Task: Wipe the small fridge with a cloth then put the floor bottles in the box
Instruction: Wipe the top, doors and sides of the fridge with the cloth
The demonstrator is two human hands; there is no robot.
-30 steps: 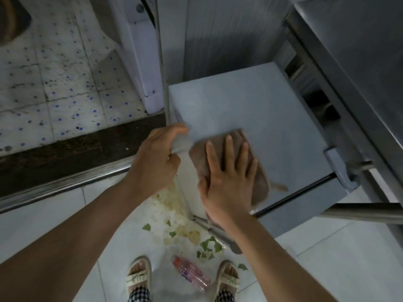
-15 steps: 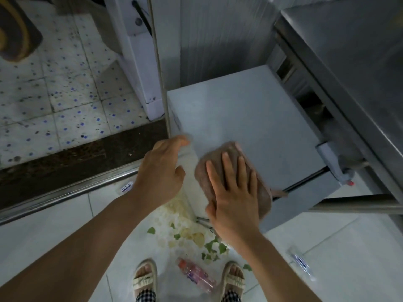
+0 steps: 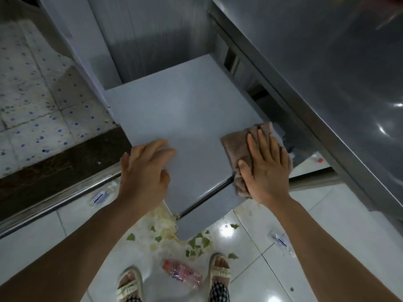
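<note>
The cloth (image 3: 237,149) has been carried across the top of the small fridge (image 3: 185,118) from the near left part to the near right corner, where it now hangs slightly over the front edge; the top appears largely covered, so the wiping is judged to be well advanced. The cloth is pressed flat under the right hand (image 3: 267,168), fingers spread, not clenched around it. The left hand (image 3: 145,173) is held open at the fridge's near left edge, grasping nothing. Three bottles are left on the floor: a pink bottle (image 3: 182,274) between the feet, a clear bottle (image 3: 281,241) on the right, another bottle (image 3: 99,196) by the metal rail.
</note>
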